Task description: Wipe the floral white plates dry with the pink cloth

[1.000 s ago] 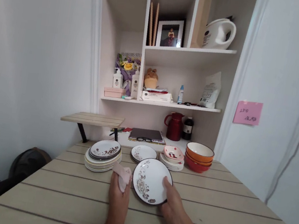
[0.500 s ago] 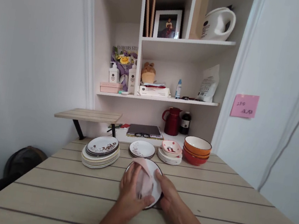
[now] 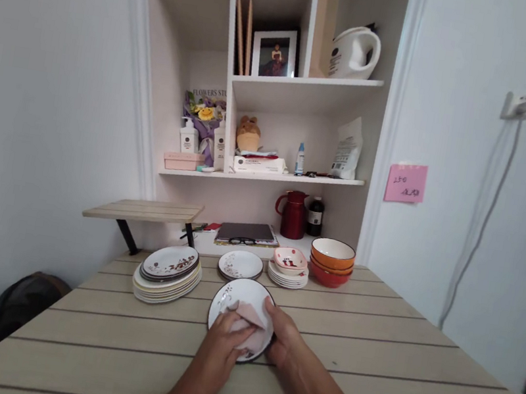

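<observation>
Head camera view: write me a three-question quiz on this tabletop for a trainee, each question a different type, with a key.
1. Multiple choice. What does the left hand hold over the brown floral plate?
A) a sponge
B) a pink cloth
C) a spoon

2. True or false. The stacked orange and red bowls stand to the right of the small pink dish.

3. Fill in the blank. The right hand grips the brown floral plate by its ____.

Key:
1. B
2. True
3. edge
</observation>
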A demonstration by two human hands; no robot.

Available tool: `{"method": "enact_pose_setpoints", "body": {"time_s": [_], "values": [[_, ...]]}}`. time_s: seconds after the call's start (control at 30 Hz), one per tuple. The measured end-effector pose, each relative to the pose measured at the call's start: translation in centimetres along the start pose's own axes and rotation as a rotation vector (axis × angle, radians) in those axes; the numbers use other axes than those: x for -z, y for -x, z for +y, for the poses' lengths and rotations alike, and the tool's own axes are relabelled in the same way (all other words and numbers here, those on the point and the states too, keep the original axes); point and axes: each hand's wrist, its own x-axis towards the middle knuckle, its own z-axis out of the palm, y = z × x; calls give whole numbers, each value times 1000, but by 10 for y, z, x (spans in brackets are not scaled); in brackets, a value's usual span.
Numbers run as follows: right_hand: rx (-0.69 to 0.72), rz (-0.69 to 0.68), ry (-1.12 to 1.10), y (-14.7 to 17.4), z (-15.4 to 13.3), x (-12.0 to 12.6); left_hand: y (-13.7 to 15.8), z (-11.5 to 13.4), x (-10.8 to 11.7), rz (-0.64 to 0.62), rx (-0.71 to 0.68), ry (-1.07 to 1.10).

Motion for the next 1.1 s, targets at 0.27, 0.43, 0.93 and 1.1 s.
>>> {"method": "enact_pose_setpoints", "body": {"time_s": [0.27,0.43,0.93,1.1], "values": [[29,55,97,8,1,-14,-2,19,7,-29,-149,-137],[65,54,148,2,5,-11,-3,21,7,-50,-82,-282],[107,94,197,5,9,-14,-9,7,-9,244,146,-549],[91,91,146,-1,7,-8,-4,11,-10,219,76,-550]]}}
